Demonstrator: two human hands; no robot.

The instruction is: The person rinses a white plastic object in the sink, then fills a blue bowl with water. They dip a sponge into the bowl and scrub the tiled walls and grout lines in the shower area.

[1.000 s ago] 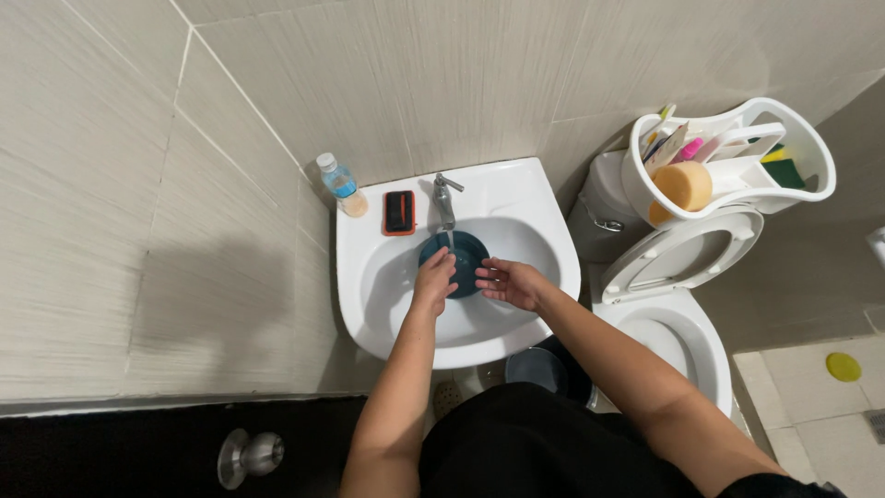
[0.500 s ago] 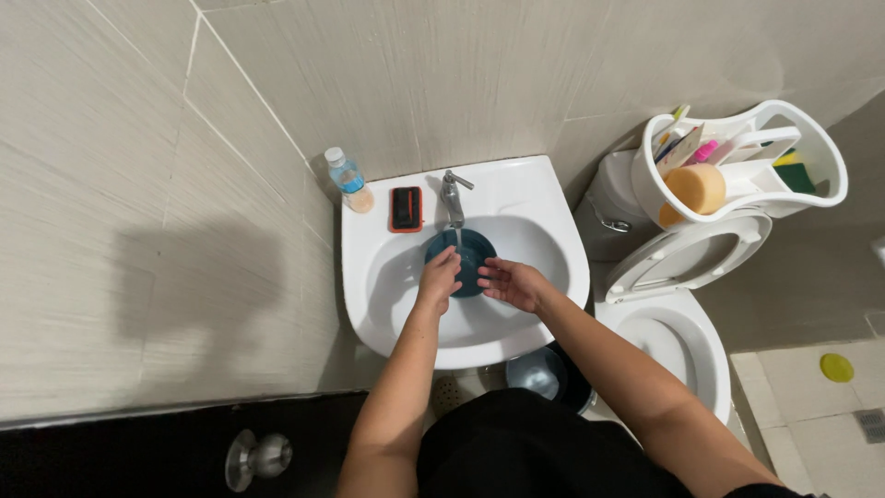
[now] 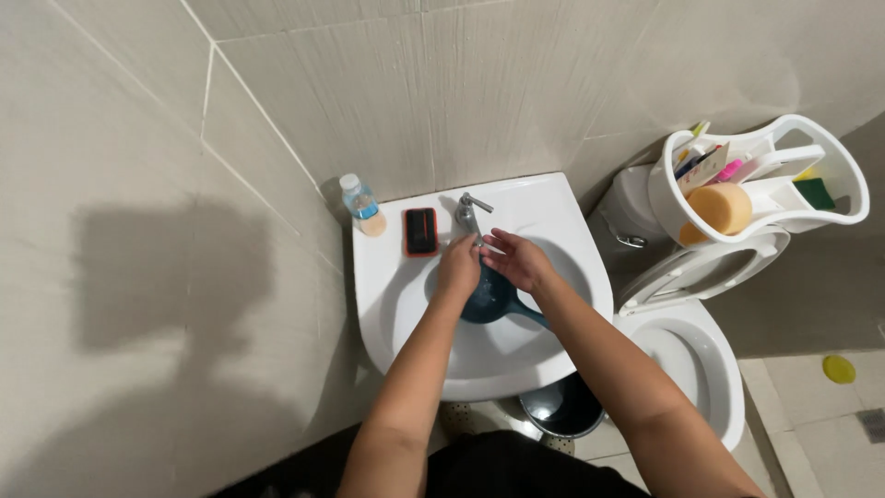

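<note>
A dark blue dipper (image 3: pixel 496 300) sits in the white sink (image 3: pixel 562 217) under the metal tap (image 3: pixel 468 212), its handle pointing right. My left hand (image 3: pixel 458 267) curls over the dipper's far left rim, just below the spout. My right hand (image 3: pixel 516 260) hovers over the dipper with fingers spread, fingertips near my left hand and the tap. It holds nothing. The dipper's inside is partly hidden by both hands.
A small plastic bottle (image 3: pixel 359 205) and a red-edged black phone (image 3: pixel 421 231) rest on the sink's back ledge. To the right are an open toilet (image 3: pixel 687 346) and a white caddy (image 3: pixel 834 207) holding sponges and brushes. A dark bucket (image 3: pixel 562 410) stands under the sink.
Both hands have shifted slightly up toward the tap. My right hand has come off the dipper's rim and spread its fingers. The dipper stays in the sink.
</note>
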